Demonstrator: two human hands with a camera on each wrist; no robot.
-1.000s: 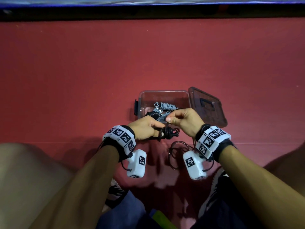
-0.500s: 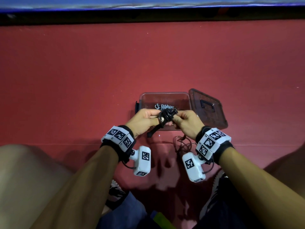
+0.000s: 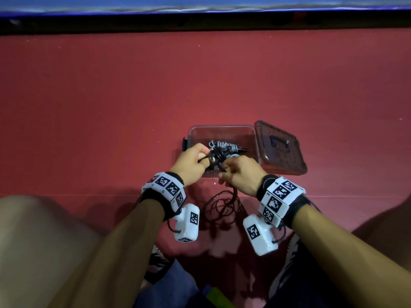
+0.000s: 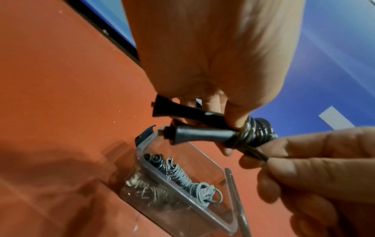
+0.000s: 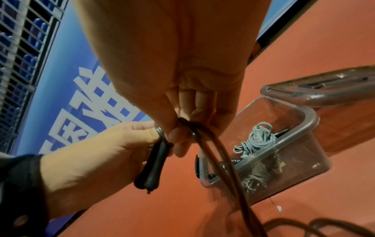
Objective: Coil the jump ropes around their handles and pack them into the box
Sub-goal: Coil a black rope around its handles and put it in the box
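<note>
While my left hand (image 3: pixel 191 162) grips the two black handles (image 4: pixel 194 123) above the box (image 3: pixel 222 130), my right hand (image 3: pixel 239 174) pinches the black rope (image 5: pixel 205 142). If I let go, the coils may spring loose. One grey rope (image 4: pixel 182 176) lies inside, maybe more.

Your left hand (image 4: pixel 213 67) grips two black handles (image 4: pixel 194 126) side by side, black rope (image 4: pixel 255 133) partly coiled round them. Beyond your grip, clear box (image 3: pixel 222 128), open, holds a coiled grey rope (image 4: pixel 182 176).
</note>
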